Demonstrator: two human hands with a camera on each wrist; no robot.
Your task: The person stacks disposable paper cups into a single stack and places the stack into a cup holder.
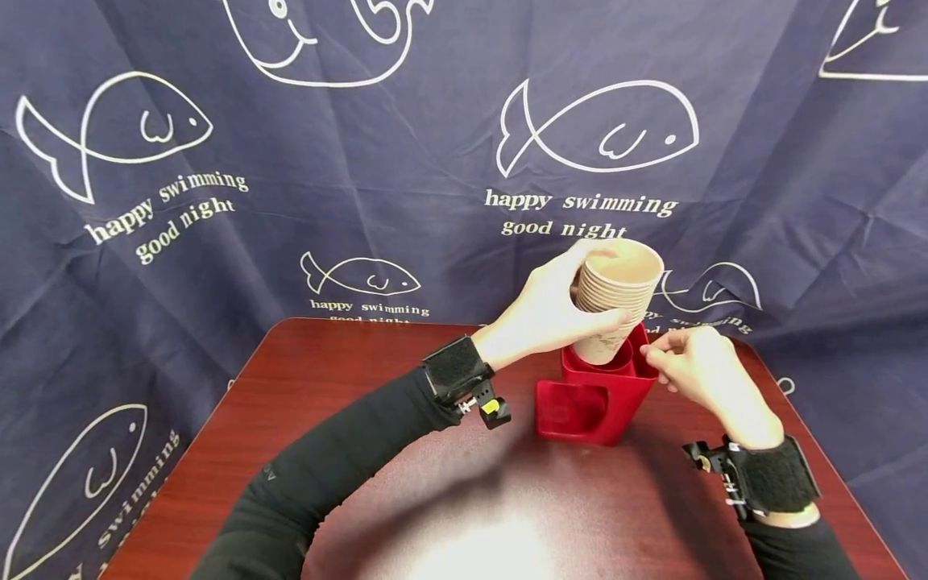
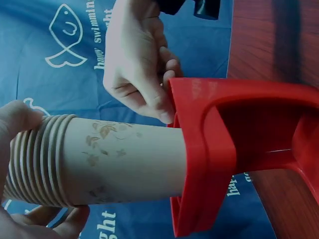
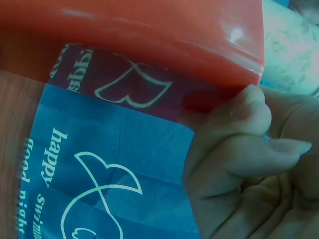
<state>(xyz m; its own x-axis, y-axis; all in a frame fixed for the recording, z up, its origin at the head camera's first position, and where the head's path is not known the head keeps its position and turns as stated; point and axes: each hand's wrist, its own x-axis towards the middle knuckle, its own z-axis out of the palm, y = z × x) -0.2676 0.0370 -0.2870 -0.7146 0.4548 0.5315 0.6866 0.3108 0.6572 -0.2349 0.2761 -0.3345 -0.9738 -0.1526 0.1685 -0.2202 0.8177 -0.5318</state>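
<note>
A stack of nested paper cups (image 1: 625, 274), pale with a brown leaf print, tilts in the grasp of my left hand (image 1: 547, 310). Thumb and fingers wrap round the upper rims, and the bottom of the stack sits inside the round opening of a red plastic holder (image 1: 622, 415). My right hand (image 1: 706, 372) pinches the holder's top rim on its right side. In the left wrist view the lowest cup (image 2: 124, 159) enters the red holder (image 2: 204, 149). The right wrist view shows the curled fingers (image 3: 234, 154) at the holder's corner; the cup bottoms are hidden inside.
The holder stands on a reddish-brown wooden table (image 1: 348, 370), towards the right rear. Behind it hangs a dark blue cloth (image 1: 435, 177) with white fish drawings and lettering. Bright glare lies on the table's near middle.
</note>
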